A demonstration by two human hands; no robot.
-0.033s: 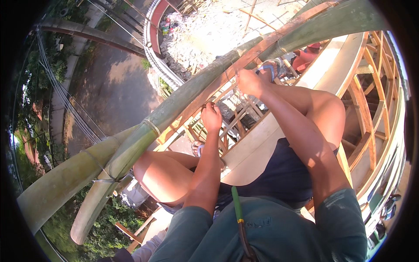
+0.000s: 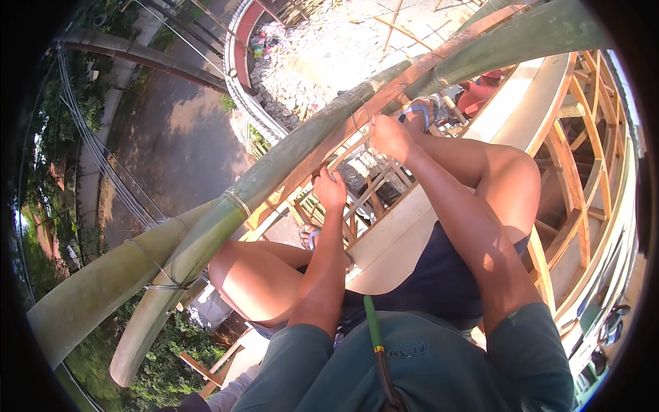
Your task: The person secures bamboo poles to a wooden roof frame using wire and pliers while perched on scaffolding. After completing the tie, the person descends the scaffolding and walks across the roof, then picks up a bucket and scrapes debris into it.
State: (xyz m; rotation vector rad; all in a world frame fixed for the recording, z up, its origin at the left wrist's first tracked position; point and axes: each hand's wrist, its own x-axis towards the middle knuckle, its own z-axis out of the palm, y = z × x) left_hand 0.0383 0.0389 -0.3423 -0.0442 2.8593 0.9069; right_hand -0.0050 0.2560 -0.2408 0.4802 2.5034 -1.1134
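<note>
My right hand (image 2: 390,137) is closed in a pinch beside a thin tie wire (image 2: 355,119), which loops round a green bamboo pole (image 2: 288,156) and a reddish wooden plank (image 2: 334,143). The wire seems to end in its fingers. Lower along the plank, my left hand (image 2: 330,188) is curled close to the lower edge, its fingertips partly hidden; what lies in them cannot be made out. Against my shirt rests a green-handled tool (image 2: 373,321) with a dark, narrow shaft.
A second bamboo pole (image 2: 103,295) is wired across the first at lower left. Below my legs runs a pale board (image 2: 391,237). Curved wooden framing (image 2: 573,172) rises at right, near a person in red (image 2: 478,95). Far beneath lie a road (image 2: 185,130) and rubble (image 2: 288,79).
Both hands have shifted slightly toward me, the right one a little more. The poles and plank stay in place.
</note>
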